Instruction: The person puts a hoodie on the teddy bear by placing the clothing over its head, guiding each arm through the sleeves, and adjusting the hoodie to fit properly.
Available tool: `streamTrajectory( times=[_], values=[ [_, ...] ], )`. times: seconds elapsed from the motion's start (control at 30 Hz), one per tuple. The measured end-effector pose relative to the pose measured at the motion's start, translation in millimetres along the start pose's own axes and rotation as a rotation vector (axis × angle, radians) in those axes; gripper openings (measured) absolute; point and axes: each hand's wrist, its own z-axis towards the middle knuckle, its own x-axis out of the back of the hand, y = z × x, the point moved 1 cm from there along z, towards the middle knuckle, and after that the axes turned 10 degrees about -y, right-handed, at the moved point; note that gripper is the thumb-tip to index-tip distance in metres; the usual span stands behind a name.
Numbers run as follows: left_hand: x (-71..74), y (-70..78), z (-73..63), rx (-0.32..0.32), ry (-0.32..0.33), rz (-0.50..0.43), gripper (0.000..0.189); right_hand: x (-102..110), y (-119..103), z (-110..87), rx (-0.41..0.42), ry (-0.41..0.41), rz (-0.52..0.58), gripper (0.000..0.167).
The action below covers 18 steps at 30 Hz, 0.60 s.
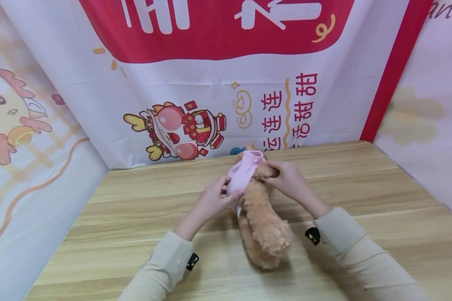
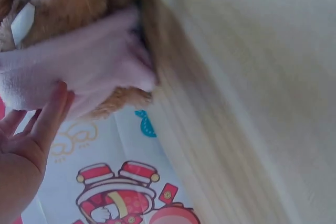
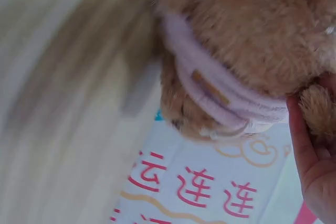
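Observation:
A curly light-brown plush toy (image 1: 265, 225) lies on the wooden table, stretched away from me. A pale pink garment (image 1: 242, 173) is around its far part. My left hand (image 1: 212, 200) holds the garment's left side; in the left wrist view a finger presses the soft pink cloth (image 2: 84, 72). On the other side, my right hand (image 1: 291, 179) grips a short furry limb of the toy, and a fingertip touches the garment's edge in the right wrist view. A slit shows in the pink band (image 3: 236, 95) there. Part of the toy's far end is hidden by the cloth.
The wooden table (image 1: 147, 209) meets a white printed backdrop (image 1: 196, 79) just behind the toy. More printed sheets (image 1: 429, 138) stand at both sides. A small white tag (image 2: 22, 23) hangs from the plush in the left wrist view.

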Motion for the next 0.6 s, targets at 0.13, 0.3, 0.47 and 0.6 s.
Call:
streamTrajectory(
  times=[0.13, 0.3, 0.47, 0.6],
  values=[
    [-8.5, -3.4, -0.7, 0.023, -0.071, -0.04, 0.047, 6, -5, 3.4, 0.038, -0.045, -0.029, 0.034],
    [-9.6, -10.9, -1.6, 0.019, -0.084, -0.017, 0.034, 4, -8, 5.3, 0.029, -0.111, -0.009, 0.037],
    [-6.6, -18.4, -2.2, 0.033, -0.06, 0.005, 0.033, -1, -4, 4.5, 0.053, -0.169, 0.074, 0.046],
    [-2.0, -18.0, -4.2, -0.038, 0.03, 0.001, 0.042, -4, -1, 0.6, 0.077, -0.211, 0.172, 0.054]
  ],
)
